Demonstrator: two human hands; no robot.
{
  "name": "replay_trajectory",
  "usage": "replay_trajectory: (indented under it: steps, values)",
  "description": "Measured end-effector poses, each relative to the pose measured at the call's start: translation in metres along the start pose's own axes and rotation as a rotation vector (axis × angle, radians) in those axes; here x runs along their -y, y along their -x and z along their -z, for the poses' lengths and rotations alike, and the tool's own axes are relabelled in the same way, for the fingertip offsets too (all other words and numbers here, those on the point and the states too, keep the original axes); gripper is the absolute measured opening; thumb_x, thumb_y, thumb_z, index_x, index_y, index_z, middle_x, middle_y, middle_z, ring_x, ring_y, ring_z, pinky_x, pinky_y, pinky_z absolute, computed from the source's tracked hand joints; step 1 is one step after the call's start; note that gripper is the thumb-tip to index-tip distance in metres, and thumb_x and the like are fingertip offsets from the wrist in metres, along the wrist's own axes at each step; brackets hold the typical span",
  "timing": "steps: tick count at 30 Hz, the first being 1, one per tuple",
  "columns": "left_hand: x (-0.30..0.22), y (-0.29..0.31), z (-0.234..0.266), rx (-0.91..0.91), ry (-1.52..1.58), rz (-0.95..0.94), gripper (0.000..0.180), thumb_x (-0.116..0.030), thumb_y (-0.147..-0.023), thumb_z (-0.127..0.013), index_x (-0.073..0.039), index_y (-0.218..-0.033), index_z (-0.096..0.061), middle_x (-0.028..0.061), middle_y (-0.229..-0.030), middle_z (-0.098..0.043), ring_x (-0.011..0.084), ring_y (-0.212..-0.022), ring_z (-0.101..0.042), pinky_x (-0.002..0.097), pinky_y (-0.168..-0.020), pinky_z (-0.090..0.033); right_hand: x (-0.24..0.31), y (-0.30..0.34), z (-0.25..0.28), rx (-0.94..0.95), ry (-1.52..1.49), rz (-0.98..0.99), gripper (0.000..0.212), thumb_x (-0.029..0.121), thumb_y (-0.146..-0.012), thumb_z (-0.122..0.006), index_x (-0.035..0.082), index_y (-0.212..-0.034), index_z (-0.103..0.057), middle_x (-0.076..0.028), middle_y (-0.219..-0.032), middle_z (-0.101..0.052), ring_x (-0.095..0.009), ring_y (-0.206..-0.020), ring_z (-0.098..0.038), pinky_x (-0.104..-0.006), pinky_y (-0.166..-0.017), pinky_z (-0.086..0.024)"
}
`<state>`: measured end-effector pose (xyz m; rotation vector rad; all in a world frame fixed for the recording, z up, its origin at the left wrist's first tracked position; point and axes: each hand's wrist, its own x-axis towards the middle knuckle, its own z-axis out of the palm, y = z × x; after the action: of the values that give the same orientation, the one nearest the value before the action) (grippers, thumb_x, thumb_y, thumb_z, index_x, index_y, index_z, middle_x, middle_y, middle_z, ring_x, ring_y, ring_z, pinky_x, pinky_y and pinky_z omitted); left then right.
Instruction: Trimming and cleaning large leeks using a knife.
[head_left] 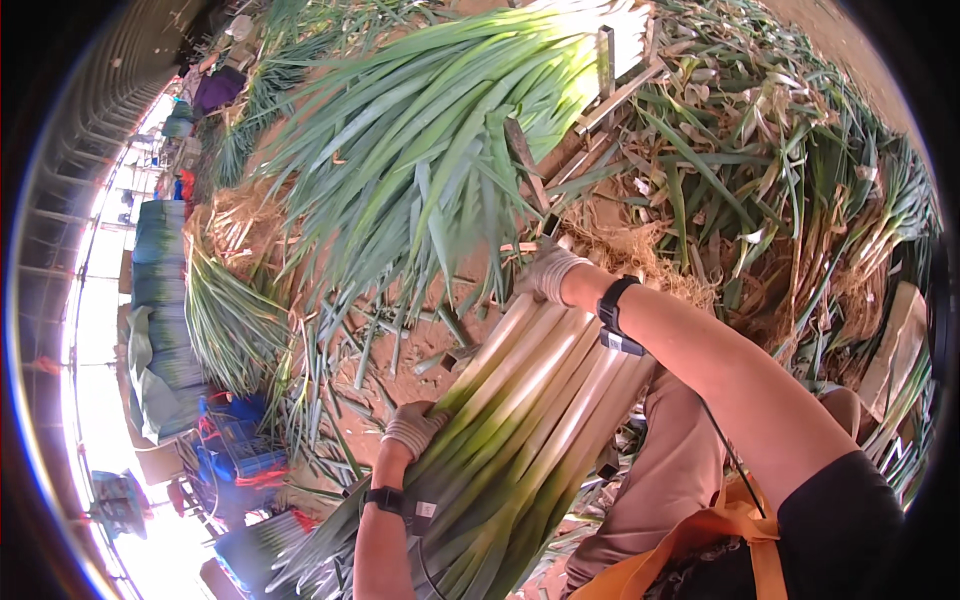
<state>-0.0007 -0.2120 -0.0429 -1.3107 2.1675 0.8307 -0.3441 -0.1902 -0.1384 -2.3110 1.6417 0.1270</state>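
A thick bundle of leeks (545, 365) lies slantwise in front of me, white stalks toward the upper right and green leaves toward the lower left. My left hand (412, 430), in a pale glove, is closed on the bundle's left side where white turns to green. At the far end of the stalks, my right hand (547, 273), also gloved, grips the bundle's upper left corner; its fingertips are partly hidden. Both wrists wear dark straps with small devices.
Beyond my hands a large heap of leeks (420, 140) rests against a wooden frame (605, 100). Leaf trimmings (740, 130) are piled to the right. A smaller leek bunch (230, 310) lies left, near stacked green bundles (165, 290) and a blue crate (235, 450).
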Motion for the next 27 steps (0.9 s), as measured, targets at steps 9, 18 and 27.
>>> replay_trajectory:
  steps: [9, 18, 27]
  values:
    - [0.013, 0.018, 0.008, 0.191, -0.254, 0.184, 0.050, -0.046, -0.084, -0.050, -0.002, -0.105, -0.059, 0.0223, -0.099, -0.061, 0.0371, -0.096, -0.057, 0.0418, -0.082, -0.045, 0.005, 0.005, 0.009, 0.157, -0.020, -0.049, 0.032, 0.027, -0.079, -0.058, 0.021, -0.111, -0.060, 0.003, -0.116, -0.059, -0.013, -0.119, -0.044, -0.0291, -0.107, -0.024]
    - [0.041, -0.003, 0.000, 0.143, -0.236, -0.015, 0.045, -0.041, -0.085, -0.051, -0.002, -0.105, -0.060, 0.0239, -0.097, -0.061, 0.0371, -0.095, -0.057, 0.0402, -0.082, -0.045, -0.005, 0.008, -0.007, 0.020, -0.073, -0.037, 0.024, 0.021, -0.078, -0.055, 0.018, -0.101, -0.060, -0.003, -0.092, -0.061, -0.023, -0.096, -0.055, -0.0371, -0.086, -0.037]
    - [0.028, 0.013, 0.014, 0.264, -0.051, 0.108, 0.047, -0.044, -0.083, -0.054, 0.001, -0.097, -0.063, 0.0203, -0.085, -0.064, 0.0275, -0.079, -0.061, 0.0355, -0.074, -0.046, 0.015, 0.020, 0.035, 0.231, -0.061, -0.047, 0.041, 0.044, -0.085, -0.043, 0.027, -0.121, -0.053, 0.001, -0.127, -0.051, -0.017, -0.125, -0.039, -0.0375, -0.108, -0.019]
